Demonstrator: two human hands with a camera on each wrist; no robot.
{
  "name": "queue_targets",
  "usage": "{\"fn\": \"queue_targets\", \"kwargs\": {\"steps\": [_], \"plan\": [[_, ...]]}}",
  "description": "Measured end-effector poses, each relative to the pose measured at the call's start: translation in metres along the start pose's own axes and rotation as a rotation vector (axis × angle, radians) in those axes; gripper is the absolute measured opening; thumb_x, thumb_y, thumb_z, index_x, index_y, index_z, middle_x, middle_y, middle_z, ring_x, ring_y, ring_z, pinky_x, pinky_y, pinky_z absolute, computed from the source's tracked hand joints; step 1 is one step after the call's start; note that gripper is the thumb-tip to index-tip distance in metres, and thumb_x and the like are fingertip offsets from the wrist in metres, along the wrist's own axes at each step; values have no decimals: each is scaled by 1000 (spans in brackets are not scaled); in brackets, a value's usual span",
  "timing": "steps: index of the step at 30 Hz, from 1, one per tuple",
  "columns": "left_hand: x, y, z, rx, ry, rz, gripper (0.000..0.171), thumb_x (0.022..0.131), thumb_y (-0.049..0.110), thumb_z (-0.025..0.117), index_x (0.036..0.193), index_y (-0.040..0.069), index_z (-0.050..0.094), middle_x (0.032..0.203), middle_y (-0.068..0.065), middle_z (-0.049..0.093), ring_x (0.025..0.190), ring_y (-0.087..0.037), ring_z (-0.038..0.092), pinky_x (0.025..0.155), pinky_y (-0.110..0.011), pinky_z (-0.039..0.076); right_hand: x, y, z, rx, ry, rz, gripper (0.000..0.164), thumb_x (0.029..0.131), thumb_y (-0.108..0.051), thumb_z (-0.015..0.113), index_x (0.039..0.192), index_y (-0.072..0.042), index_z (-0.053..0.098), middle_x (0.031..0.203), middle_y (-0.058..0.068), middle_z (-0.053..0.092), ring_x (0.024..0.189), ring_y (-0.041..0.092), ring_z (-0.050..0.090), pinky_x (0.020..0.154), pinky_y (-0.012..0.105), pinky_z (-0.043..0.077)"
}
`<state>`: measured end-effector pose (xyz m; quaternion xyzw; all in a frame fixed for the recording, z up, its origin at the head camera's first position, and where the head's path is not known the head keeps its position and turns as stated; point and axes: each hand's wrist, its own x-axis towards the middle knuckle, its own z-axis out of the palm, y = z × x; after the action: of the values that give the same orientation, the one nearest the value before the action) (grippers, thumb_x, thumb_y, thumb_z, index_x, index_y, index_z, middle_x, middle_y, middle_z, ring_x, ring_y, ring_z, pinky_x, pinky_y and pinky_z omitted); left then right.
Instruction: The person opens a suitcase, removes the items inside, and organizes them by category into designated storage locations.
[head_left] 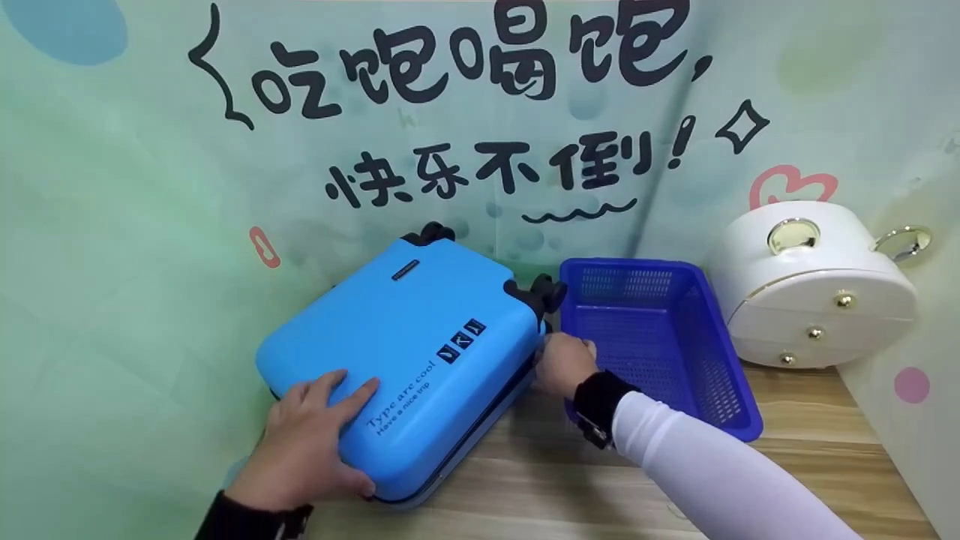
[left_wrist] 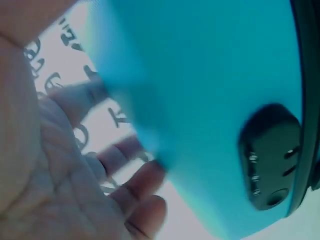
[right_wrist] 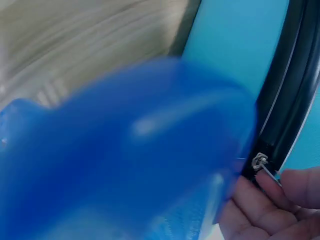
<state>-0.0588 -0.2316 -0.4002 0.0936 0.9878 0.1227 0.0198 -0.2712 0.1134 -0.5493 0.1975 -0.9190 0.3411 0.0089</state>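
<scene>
A bright blue hard-shell suitcase (head_left: 352,322) lies flat on the wooden surface, its black wheels toward the wall. My left hand (head_left: 300,442) rests on its near left corner with the fingers spread over the lid. The left wrist view shows a black combination lock (left_wrist: 269,159) on the suitcase's side, near the black seam. At the right side, close to the wheels, my right hand (head_left: 564,364) pinches a small metal zipper pull (right_wrist: 269,171) between thumb and forefinger. The zipper track (right_wrist: 282,95) runs along the suitcase's edge.
A blue plastic basket (head_left: 724,352) with perforated walls stands just right of the suitcase, close to my right wrist. Farther right is a white rounded box (head_left: 817,292) with gold knobs. A printed backdrop (head_left: 480,120) hangs behind; the surface (head_left: 517,487) is wood-grained.
</scene>
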Motion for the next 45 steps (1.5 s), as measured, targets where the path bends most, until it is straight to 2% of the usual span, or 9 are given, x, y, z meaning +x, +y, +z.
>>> {"fn": "queue_targets", "kwargs": {"steps": [2, 5, 11, 14, 20, 24, 30, 35, 45], "plan": [[6, -9, 2, -9, -14, 63, 123, 42, 72, 83, 149, 34, 35, 155, -10, 22, 137, -44, 14, 100, -65, 13, -18, -51, -30, -249, -69, 227, 6, 79, -14, 68, 77, -13, 62, 75, 0, 62, 77, 23, 59, 82, 53, 40], [11, -16, 10, -22, -29, 118, 123, 44, 81, 74, 150, 39, 29, 159, -3, 15, 142, -39, 3, 104, -65, 5, -29, -86, -46, -206, -66, 281, 5, 82, -7, 63, 80, -11, 62, 78, 1, 62, 85, 28, 61, 86, 49, 40], [6, 3, 29, -11, -20, 156, 115, 54, 79, 69, 151, 43, 20, 160, 3, 8, 143, -34, -1, 103, -65, 2, -28, -91, -49, -143, -83, 339, 5, 87, -9, 58, 83, -12, 59, 78, 3, 59, 85, 27, 59, 82, 44, 45], [3, 13, 34, -13, -23, 156, 116, 56, 71, 77, 152, 41, 19, 160, 2, 7, 143, -34, -2, 101, -67, 2, -27, -92, -48, -127, -89, 352, 7, 91, -13, 55, 85, -13, 59, 80, 5, 59, 87, 29, 59, 78, 44, 47], [-3, 24, 39, -33, -38, 179, 116, 62, 37, 87, 154, 36, 16, 160, 3, 5, 142, -35, -5, 99, -69, 0, -22, -92, -50, -112, -116, 357, 3, 90, -10, 57, 91, -11, 60, 84, 4, 61, 88, 28, 59, 80, 46, 47], [-4, 31, 43, -27, -30, 193, 116, 64, 28, 86, 155, 33, 14, 160, 3, 4, 142, -35, -6, 98, -70, 1, -14, -92, -51, -146, -130, 339, 9, 84, -7, 61, 92, -11, 62, 86, 4, 62, 87, 27, 59, 81, 46, 46], [-2, 48, 50, -9, -40, 194, 116, 67, 26, 85, 155, 29, 10, 160, 2, 0, 142, -37, -6, 98, -71, 3, -8, -91, -54, -431, -131, 180, 26, 74, -14, 73, 98, -6, 65, 92, 10, 65, 92, 31, 61, 94, 57, 34], [0, 60, 50, 38, -52, 195, 116, 69, 27, 85, 155, 29, 9, 160, 2, -1, 142, -38, -2, 98, -72, 6, -6, -91, -57, -622, -76, 63, 12, 80, -17, 67, 84, -6, 65, 75, 11, 64, 77, 32, 60, 94, 62, 27], [6, 67, 53, 177, 5, 171, 118, 67, 51, 82, 155, 32, 6, 160, 2, 3, 141, -39, 9, 96, -73, 18, -2, -88, -61, -523, -101, 150, 16, 85, -25, 68, 84, -9, 67, 84, 8, 67, 88, 32, 60, 97, 62, 22]]}}
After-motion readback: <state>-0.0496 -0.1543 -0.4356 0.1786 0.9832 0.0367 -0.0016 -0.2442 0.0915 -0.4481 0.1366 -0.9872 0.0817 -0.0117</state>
